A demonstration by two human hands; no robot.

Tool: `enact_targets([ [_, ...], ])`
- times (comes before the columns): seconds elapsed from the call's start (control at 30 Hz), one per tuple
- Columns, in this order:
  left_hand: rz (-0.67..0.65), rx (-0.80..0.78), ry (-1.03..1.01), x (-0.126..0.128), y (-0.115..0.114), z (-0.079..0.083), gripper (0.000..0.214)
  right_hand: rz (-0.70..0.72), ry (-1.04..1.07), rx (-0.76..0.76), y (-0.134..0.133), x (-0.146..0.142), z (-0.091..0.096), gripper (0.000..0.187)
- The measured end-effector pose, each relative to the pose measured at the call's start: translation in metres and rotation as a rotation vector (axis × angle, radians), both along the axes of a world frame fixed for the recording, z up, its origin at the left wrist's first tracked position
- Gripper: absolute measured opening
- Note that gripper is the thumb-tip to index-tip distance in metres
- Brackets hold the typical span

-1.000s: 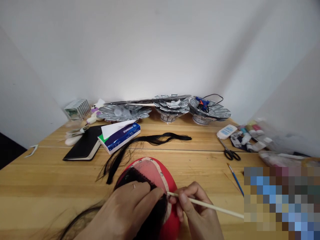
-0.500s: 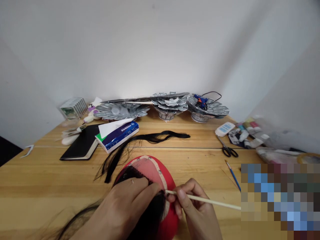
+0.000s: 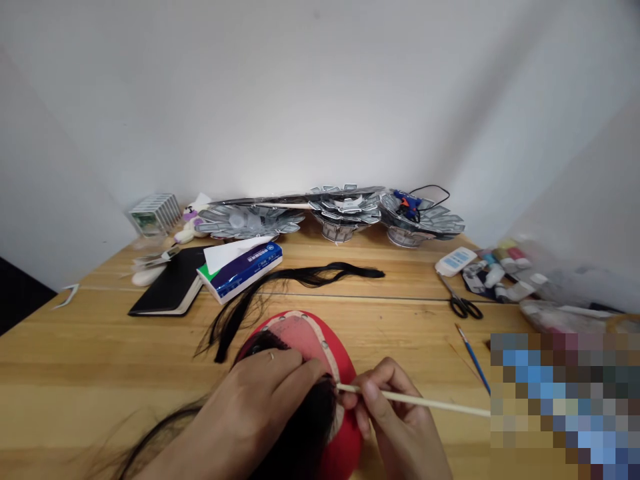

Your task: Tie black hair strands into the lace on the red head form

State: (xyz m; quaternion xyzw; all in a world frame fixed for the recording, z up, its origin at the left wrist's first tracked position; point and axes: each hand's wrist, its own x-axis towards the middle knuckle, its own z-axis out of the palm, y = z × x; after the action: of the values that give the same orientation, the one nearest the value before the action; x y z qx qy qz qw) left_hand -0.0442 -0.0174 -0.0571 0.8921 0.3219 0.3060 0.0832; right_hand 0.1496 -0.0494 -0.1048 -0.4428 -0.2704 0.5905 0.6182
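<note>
A red oval form [image 3: 345, 447] lies on the wooden table, with a pink mesh cap [image 3: 300, 337] bordered in white across its top. Long black hair [image 3: 305, 433] covers the near part of the form. My left hand [image 3: 255, 413] presses down on this hair and holds it against the form. My right hand [image 3: 395, 427] pinches a thin wooden stick [image 3: 415, 400], whose tip meets the hair at the edge of the cap. A loose length of black hair [image 3: 320, 272] lies on the table beyond the form.
Behind the form are a blue tissue packet [image 3: 240, 270] and a black notebook [image 3: 167, 287]. To the right lie scissors [image 3: 463, 303], a thin paintbrush [image 3: 473, 360] and small paint bottles [image 3: 500, 267]. Paper-covered bowls [image 3: 345, 223] and a blue glue gun [image 3: 407, 203] stand by the wall.
The view has shifted slightly. Both hands stay in nearly the same places, and the stick's tip remains at the hair by the cap's edge.
</note>
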Motion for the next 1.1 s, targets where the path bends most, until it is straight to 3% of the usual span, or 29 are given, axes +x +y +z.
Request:
enact_targets([
  [0.2,0.012,-0.007,-0.055,0.001,-0.001,-0.003,0.037,0.004,0.164,0.039,0.003,-0.001,-0.007,0.036],
  [0.43,-0.007,-0.054,0.007,0.001,0.002,0.015,0.036,0.04,0.16,-0.013,0.001,0.0,-0.002,0.041],
  [0.67,-0.015,-0.088,0.043,-0.003,0.003,-0.01,0.029,0.018,0.157,0.029,0.005,0.001,-0.014,0.048],
  [0.77,-0.036,-0.086,0.079,-0.003,0.002,0.002,0.029,0.015,0.124,-0.019,0.004,0.002,-0.006,0.049],
  [0.9,-0.044,0.043,0.113,-0.004,0.001,0.026,0.035,0.031,0.051,-0.024,0.002,0.004,0.001,0.049],
  [1.1,-0.029,0.156,0.161,-0.005,-0.002,0.026,0.035,0.03,-0.079,0.048,0.001,0.012,-0.013,0.047],
])
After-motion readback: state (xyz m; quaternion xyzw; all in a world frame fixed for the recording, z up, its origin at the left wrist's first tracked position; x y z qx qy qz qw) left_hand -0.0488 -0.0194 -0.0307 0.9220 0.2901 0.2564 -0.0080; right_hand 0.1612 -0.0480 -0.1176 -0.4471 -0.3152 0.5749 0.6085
